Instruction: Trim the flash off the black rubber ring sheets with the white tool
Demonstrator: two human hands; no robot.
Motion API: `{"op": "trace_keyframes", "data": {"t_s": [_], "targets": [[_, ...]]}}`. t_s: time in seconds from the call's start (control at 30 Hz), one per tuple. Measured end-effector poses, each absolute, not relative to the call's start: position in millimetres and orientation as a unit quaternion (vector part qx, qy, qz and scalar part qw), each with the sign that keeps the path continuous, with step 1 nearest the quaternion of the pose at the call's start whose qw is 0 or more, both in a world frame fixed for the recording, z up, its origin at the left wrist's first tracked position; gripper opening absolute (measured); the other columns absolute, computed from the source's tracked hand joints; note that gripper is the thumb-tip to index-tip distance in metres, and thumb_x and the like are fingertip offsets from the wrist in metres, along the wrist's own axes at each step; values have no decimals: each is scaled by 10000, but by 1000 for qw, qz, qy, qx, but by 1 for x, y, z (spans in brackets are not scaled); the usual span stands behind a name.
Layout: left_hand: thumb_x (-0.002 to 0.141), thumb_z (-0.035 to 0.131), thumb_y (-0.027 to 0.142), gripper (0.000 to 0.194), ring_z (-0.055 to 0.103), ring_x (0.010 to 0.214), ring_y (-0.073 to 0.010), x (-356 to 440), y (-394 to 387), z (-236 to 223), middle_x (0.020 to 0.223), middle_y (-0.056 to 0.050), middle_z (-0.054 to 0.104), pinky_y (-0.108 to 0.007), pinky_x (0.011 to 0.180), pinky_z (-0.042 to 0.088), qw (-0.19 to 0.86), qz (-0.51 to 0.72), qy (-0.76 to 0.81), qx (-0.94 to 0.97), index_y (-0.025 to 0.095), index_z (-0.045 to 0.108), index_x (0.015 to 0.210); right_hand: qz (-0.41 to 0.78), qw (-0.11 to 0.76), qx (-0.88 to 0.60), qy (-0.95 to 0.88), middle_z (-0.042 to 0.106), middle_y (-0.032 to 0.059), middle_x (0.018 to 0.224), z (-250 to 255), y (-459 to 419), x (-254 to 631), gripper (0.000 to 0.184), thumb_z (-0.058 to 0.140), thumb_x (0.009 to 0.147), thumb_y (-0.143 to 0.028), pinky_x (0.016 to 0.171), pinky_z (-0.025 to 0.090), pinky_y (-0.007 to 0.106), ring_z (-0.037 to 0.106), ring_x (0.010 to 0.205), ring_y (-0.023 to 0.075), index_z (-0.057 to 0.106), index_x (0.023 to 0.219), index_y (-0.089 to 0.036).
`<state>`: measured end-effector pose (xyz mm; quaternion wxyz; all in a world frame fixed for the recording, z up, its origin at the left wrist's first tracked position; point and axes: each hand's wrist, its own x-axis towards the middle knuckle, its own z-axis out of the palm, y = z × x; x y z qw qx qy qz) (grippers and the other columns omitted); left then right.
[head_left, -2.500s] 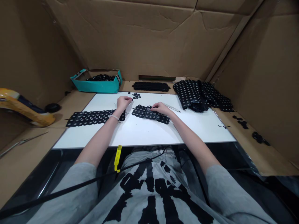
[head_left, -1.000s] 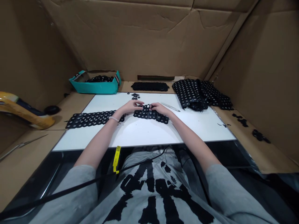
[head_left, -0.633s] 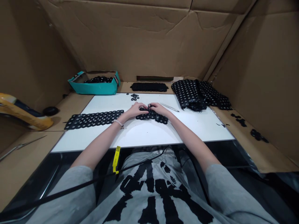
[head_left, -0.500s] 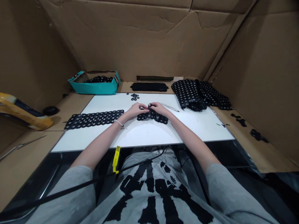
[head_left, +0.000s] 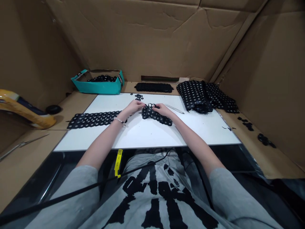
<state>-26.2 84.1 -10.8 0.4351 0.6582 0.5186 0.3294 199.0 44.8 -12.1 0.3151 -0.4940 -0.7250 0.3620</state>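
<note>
The left hand (head_left: pixel 134 107) and right hand (head_left: pixel 163 109) held a black lace strip (head_left: pixel 157 117) on the white tabletop (head_left: pixel 147 136), their fingers pinched on its upper edge. It looked light, soft and limp, probably best taken by that edge with both hands.

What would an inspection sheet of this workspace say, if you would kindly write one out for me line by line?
Surface: white rectangular board lying on brown cardboard.
Job's things: black perforated lace strip under both hands; second black lace strip to its left.
Clutter: small black rings on the board; slim pale pen-like tool beside the right hand; black scraps on the cardboard.
Grippers: left hand and right hand meet at the strip's upper edge; grip unclear.
Cables: thin black cable across the grey shirt, with a yellow tag nearby.
Surroundings: brown cardboard walls; teal cardboard box; folded dotted black fabric.
</note>
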Motion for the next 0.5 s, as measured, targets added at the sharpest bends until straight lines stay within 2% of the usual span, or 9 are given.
{"op": "trace_keyframes", "data": {"t_s": [0.17,0.23,0.3,0.4,0.5], "targets": [[699,710,333,222,654,748,-241,-57,104,-14,805,-101,751,-326,726,508,265,417,623,606,139,776,783,363,296,-500,-728,542,-28,701,-14,44,204,237,556,742,-417,726,344,271,469,721,154,576,774,-184],[717,687,307,246,674,814,-259,-64,107,-16,861,-120,763,-329,792,512,246,410,643,598,119,790,840,362,295,-504,-726,538,-27,705,-14,43,205,235,539,743,-416,728,344,271,471,725,155,572,772,-186],[728,670,289,345,682,844,-255,-66,108,-18,929,-129,768,-319,820,514,251,410,644,596,98,787,991,357,296,-509,-725,536,-27,703,-13,42,204,224,535,736,-409,730,343,272,472,729,156,561,757,-188],[722,663,261,652,684,868,-227,-65,107,-19,1139,-137,740,-300,812,521,268,422,621,604,88,624,1349,358,299,-511,-722,550,-20,712,-13,41,202,217,538,731,-403,736,348,273,481,741,161,551,747,-186],[711,663,247,892,679,850,-197,-64,105,-19,1394,-151,608,-298,781,527,275,428,599,618,109,373,1543,373,299,-503,-720,573,-8,741,-11,40,201,221,524,743,-397,750,360,273,496,759,165,560,756,-179]]}}
